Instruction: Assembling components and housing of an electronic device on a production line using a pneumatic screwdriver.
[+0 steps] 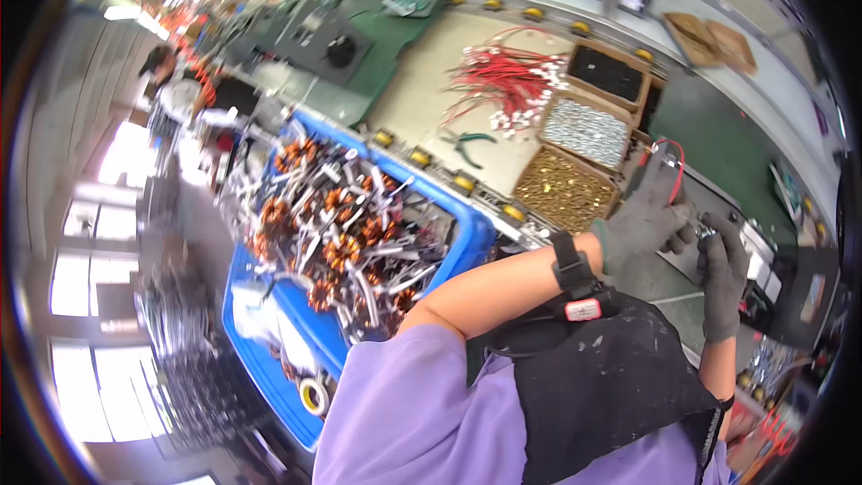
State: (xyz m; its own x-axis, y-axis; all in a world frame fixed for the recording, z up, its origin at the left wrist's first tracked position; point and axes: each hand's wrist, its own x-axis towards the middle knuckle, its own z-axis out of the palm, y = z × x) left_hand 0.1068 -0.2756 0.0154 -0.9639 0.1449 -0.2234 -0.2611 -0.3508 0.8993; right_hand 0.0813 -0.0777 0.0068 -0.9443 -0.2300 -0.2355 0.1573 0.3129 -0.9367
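My left hand (648,211), in a grey glove, is closed with a thin red wire (681,166) looping out past its fingers. Close by on its right, my right hand (724,262), gloved the same way, has its fingers bent together at a small shiny metal piece (703,230). What exactly the right fingertips grip is too small to make out. Both hands hover over a grey panel-like part (687,262) on the green work surface. Just left of the left hand stands a box of brass-coloured small parts (564,190).
Beyond it are a box of silvery parts (585,132) and a box of black parts (606,72). Red wires (507,81) and green-handled pliers (467,145) lie on the pale board. A blue bin (467,233) full of copper coils stands left. A co-worker (175,94) is farther off.
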